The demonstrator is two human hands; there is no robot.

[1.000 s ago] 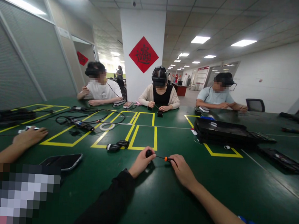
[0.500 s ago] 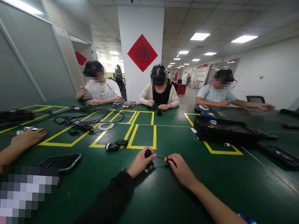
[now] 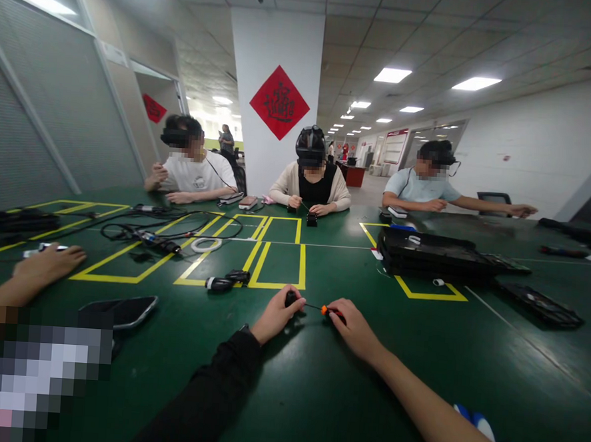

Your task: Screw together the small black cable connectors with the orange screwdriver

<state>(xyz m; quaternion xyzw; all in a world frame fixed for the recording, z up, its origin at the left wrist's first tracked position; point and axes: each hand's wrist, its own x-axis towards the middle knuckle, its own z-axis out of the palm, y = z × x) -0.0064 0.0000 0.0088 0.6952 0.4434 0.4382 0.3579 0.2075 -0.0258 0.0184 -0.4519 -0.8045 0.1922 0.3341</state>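
Between the fingertips of my left hand [image 3: 272, 317] is a small black part [image 3: 289, 299], mostly rounded in outline; its exact kind is too small to make out. My right hand [image 3: 355, 329] is closed around the black and orange handle of a screwdriver [image 3: 325, 310]. The thin shaft points left and its tip meets, or nearly meets, the black part; my left fingers hide the contact. Both hands are low over the green table [image 3: 315, 395], close to its yellow tape outlines.
Black cylindrical pieces [image 3: 218, 283] lie beyond my left hand. Cables [image 3: 158, 243] and a white ring [image 3: 206, 245] are farther left, with a phone [image 3: 120, 311] nearer. A co-worker's hand [image 3: 47, 267] rests at left. Black trays [image 3: 428, 252] sit at right; several people sit opposite.
The view has shifted slightly, so the scene sits a little farther left and higher. My hands keep the screwdriver against or near the black part, with little other visible movement.
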